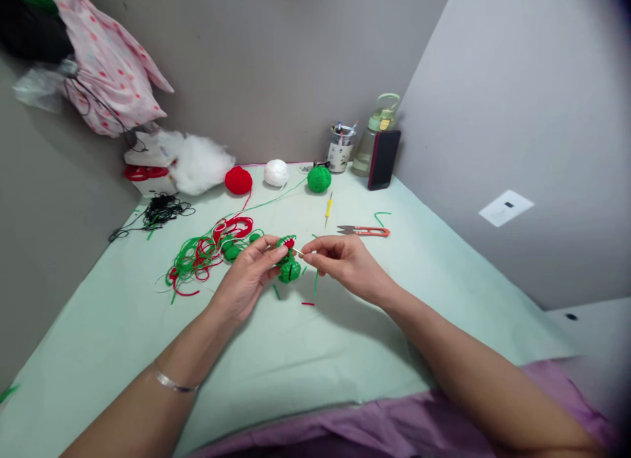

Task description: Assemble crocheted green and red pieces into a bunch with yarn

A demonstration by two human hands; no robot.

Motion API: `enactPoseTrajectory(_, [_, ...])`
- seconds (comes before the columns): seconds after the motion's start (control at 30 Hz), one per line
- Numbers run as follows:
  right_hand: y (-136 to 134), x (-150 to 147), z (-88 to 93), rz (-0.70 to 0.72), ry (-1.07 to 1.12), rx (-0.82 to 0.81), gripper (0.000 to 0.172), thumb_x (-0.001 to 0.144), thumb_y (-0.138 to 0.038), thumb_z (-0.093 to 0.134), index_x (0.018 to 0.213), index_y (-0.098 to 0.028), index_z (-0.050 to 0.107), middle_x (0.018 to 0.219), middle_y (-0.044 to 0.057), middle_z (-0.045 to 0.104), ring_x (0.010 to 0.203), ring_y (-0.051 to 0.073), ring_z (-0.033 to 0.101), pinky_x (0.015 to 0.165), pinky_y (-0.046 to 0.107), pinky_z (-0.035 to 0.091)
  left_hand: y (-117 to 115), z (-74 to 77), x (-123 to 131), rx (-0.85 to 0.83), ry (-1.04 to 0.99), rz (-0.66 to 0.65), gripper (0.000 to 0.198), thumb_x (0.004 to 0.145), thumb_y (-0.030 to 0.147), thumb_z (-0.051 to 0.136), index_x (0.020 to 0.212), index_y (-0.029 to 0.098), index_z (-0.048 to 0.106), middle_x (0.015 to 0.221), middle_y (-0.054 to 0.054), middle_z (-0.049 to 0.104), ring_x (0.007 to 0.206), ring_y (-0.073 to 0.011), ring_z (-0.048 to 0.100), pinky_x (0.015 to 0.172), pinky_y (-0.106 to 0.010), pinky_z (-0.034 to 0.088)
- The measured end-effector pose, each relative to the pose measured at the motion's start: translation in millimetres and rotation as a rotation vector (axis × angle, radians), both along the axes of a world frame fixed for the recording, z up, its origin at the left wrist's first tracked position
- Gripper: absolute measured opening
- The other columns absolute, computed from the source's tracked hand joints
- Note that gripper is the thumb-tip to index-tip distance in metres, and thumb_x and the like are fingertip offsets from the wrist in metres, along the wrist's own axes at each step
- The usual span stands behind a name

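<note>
My left hand (pixel 256 266) pinches a small green and red crocheted piece (pixel 289 269) above the middle of the table. Its lower part is a round green ball with a dark line across it, and a red patch shows near the top. In my right hand (pixel 345 261), thumb and forefinger close on a thin metal needle (pixel 298 251) whose far end meets the red patch. The needle's tip is too small to make out. Short green and red yarn snippets (pixel 308 304) lie on the table just below the hands.
Left of the hands lies tangled yarn (pixel 197 254). Behind stand red (pixel 238 180), white (pixel 276 173) and green (pixel 319 179) yarn balls. Thread snips (pixel 365 231) and a yellow-handled hook (pixel 328 209) lie to the right. A phone (pixel 384 160) leans on a bottle (pixel 365 149).
</note>
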State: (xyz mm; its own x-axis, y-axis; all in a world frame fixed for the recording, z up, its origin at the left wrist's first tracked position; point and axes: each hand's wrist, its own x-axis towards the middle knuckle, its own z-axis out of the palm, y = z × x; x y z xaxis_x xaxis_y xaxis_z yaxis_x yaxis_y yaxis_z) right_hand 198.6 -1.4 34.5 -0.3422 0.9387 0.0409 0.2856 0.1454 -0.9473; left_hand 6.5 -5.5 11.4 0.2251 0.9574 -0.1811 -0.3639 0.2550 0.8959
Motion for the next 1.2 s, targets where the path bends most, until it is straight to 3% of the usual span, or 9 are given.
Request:
enactPoseTrajectory(0.17, [0.0,-0.2,-1.4,-0.002,0.006,0.002,0.022,0.084,-0.034,0.064,0.087,-0.014,0.073,0.061,-0.002,0.054,0.057,0.01,0.045,0.054,0.024,0.036,0.0,-0.4,2.2,0.03,0.056,0.047,0.023,0.075,0.035,0.08,0.081,0.019,0.066,0.082,0.0,0.066,0.076,-0.0107,0.059,0.069,-0.02,0.048])
enactPoseTrajectory(0.47, [0.3,-1.1,-6.7,0.017,0.083,0.008,0.023,0.084,-0.036,0.066,0.088,-0.015,0.073,0.068,0.0,0.06,0.061,0.011,0.047,0.057,0.025,0.037,-3.4,-0.7,7.1,0.012,0.024,0.005,0.021,0.071,0.034,0.083,0.08,0.019,0.072,0.081,0.002,0.066,0.074,-0.0101,0.059,0.072,-0.022,0.048])
enactPoseTrajectory(0.67, [2.1,-0.8,-7.6,0.023,0.157,0.041,0.016,0.084,-0.03,0.068,0.089,-0.017,0.075,0.071,0.0,0.063,0.061,0.01,0.049,0.057,0.024,0.039,-3.8,1.5,6.4,0.099,0.028,0.077,0.02,0.069,0.032,0.085,0.082,0.021,0.076,0.082,0.001,0.07,0.074,-0.0095,0.06,0.072,-0.02,0.047])
enactPoseTrajectory(0.83, [4.7,-0.5,-9.9,0.047,0.224,0.048,0.013,0.082,-0.027,0.07,0.089,-0.018,0.077,0.078,0.0,0.067,0.06,0.009,0.05,0.054,0.023,0.039,-4.8,4.2,7.6,0.026,-0.07,0.071,0.022,0.063,0.031,0.088,0.075,0.02,0.075,0.078,0.001,0.071,0.072,-0.0103,0.061,0.071,-0.021,0.048])
enactPoseTrajectory(1.0, [6.2,-1.4,-15.4,0.032,0.241,0.007,0.014,0.082,-0.031,0.072,0.085,-0.017,0.074,0.067,-0.001,0.063,0.059,0.009,0.05,0.053,0.022,0.039,-6.6,1.6,8.0,0.087,-0.012,0.069,0.017,0.068,0.029,0.085,0.078,0.02,0.075,0.079,0.001,0.071,0.075,-0.0113,0.061,0.075,-0.023,0.048])
enactPoseTrajectory(1.2, [3.8,-4.1,-12.0,0.029,0.252,0.002,0.018,0.082,-0.034,0.072,0.081,-0.016,0.07,0.067,-0.001,0.063,0.059,0.009,0.05,0.055,0.022,0.04,-6.9,-1.5,6.9,0.203,0.101,0.079,0.012,0.076,0.03,0.08,0.082,0.021,0.074,0.081,0.002,0.07,0.076,-0.0114,0.06,0.075,-0.023,0.045])
